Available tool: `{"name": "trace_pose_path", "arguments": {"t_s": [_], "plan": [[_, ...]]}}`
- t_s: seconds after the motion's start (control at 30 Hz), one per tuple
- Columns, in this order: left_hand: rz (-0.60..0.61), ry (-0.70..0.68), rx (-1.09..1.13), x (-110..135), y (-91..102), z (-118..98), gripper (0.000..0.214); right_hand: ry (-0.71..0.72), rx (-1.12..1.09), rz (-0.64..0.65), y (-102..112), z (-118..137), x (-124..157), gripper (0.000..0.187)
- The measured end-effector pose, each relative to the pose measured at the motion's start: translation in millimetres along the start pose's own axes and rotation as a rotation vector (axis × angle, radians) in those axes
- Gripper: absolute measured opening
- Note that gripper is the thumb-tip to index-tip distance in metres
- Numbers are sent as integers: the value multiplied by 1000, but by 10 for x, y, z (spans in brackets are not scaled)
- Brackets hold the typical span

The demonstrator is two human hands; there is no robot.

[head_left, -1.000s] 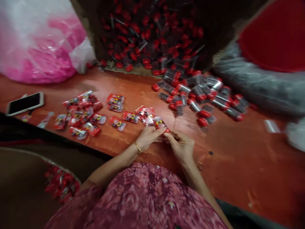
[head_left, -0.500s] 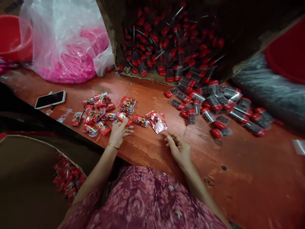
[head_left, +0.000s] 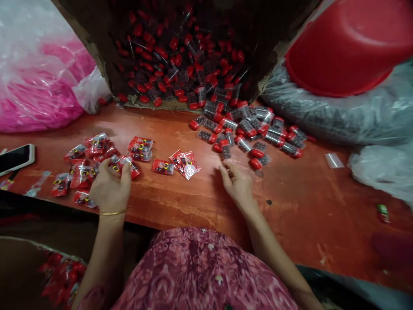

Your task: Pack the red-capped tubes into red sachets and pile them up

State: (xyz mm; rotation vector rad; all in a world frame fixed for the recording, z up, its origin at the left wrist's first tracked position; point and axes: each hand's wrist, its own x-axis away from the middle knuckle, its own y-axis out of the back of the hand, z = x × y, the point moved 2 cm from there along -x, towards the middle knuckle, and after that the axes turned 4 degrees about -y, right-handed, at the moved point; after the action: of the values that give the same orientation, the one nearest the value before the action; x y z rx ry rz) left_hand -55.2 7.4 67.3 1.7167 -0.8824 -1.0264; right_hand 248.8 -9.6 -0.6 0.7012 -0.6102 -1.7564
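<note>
My left hand [head_left: 111,189], with a thin gold bangle at the wrist, reaches over the near side of a loose pile of small red printed packets [head_left: 80,174]. Its thumb and fingers are spread around a packet at the pile's right; whether they touch it is unclear. My right hand [head_left: 238,183] has half-curled fingers, slightly apart, just below a clear tube with a red cap [head_left: 225,148] and dark bits inside. Between the hands lie one filled packet [head_left: 163,166] and several flat red sachets [head_left: 187,165]. A neat stack of packets [head_left: 140,148] sits behind.
A tipped cardboard box [head_left: 106,82] spills red-capped tubes onto the reddish table [head_left: 180,202]. Left are a plastic bag of pink pieces [head_left: 41,86] and a phone [head_left: 16,159]. Right, a red tub [head_left: 348,47] rests on a filled plastic bag [head_left: 338,112]. Packets fill a box below [head_left: 63,275].
My view has swung to the right. My left hand has moved left from the lone packet to the pile. My right hand has gone forward, from beside the flat sachets toward the tubes.
</note>
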Motion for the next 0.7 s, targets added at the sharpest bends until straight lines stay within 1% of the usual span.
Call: {"name": "trace_pose_path", "arguments": {"t_s": [0.03, 0.07, 0.13, 0.17, 0.2, 0.23, 0.3, 0.33, 0.4, 0.47, 0.5, 0.57, 0.63, 0.7], "plan": [[-29, -96, 65, 16, -22, -96, 52, 27, 104, -37, 16, -13, -102, 35], [-27, -213, 126, 36, -71, -203, 48, 59, 196, -68, 12, -21, -199, 37], [47, -454, 190, 86, -227, -406, 42, 122, 341, -84, -42, -38, -351, 45], [91, -553, 194, 112, -317, -478, 40, 150, 389, -77, -78, -53, -396, 47], [136, -622, 189, 134, -404, -520, 38, 171, 425, -64, -110, -76, -417, 47], [178, -661, 176, 150, -479, -530, 36, 182, 451, -59, -131, -107, -415, 46], [222, -666, 144, 159, -569, -465, 33, 175, 489, -71, -131, -184, -361, 42], [225, -651, 129, 153, -579, -409, 33, 161, 503, -82, -116, -223, -318, 40], [204, -612, 107, 130, -540, -309, 32, 138, 526, -110, -75, -282, -224, 38], [166, -567, 106, 109, -467, -294, 33, 132, 539, -156, -48, -300, -143, 36], [153, -553, 121, 106, -439, -334, 34, 137, 540, -183, -44, -295, -111, 36], [154, -567, 176, 122, -430, -497, 37, 158, 526, -221, -56, -268, -66, 38], [211, -655, 227, 162, -500, -715, 38, 189, 498, -222, -83, -238, -35, 39], [286, -723, 228, 199, -620, -890, 37, 215, 471, -214, -101, -221, -11, 38]]}}
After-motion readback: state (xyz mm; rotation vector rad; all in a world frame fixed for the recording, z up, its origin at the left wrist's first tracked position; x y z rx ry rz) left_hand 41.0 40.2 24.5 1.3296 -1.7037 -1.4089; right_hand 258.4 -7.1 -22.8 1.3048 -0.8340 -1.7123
